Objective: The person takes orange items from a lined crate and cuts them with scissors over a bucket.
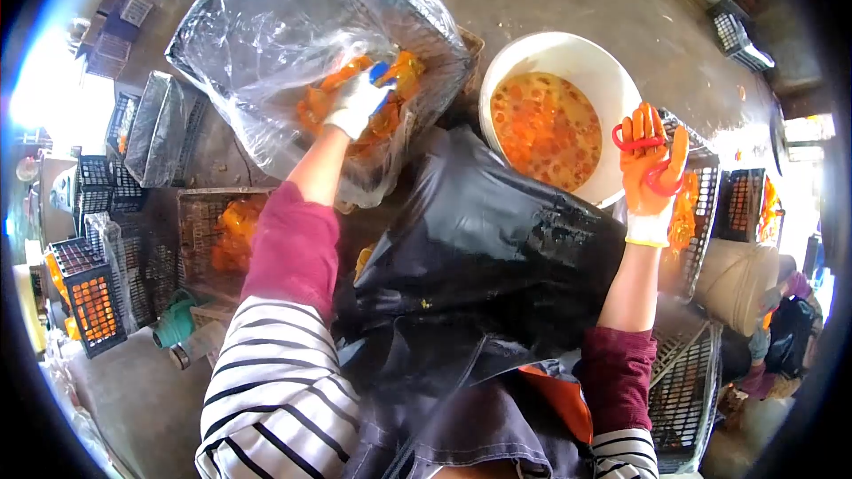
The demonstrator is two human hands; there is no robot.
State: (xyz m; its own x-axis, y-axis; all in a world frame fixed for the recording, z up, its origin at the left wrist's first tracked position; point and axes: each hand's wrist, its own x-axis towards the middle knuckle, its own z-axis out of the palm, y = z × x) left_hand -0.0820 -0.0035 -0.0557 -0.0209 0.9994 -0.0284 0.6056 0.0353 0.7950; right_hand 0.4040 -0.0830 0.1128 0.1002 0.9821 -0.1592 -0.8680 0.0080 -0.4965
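Observation:
My left hand (358,102), in a white glove with blue fingertips, reaches into a crate lined with clear plastic (240,53). Its fingers are at the orange pieces (382,124) inside; whether they grip one is unclear. My right hand (648,164), in an orange glove with a white cuff, is raised beside the white bucket (626,98), palm up. Red-handled scissors (641,143) hang around its fingers, and their blades are not visible. Orange pieces in cloudy liquid (546,129) lie in the bucket. A black apron (497,239) covers my lap.
A crate with orange pieces (235,235) stands at left, another (701,204) behind my right hand. Stacked black crates (93,302) are farther left. A beige bucket (737,275) and another person (790,328) are at right. A green object (176,319) lies on the floor.

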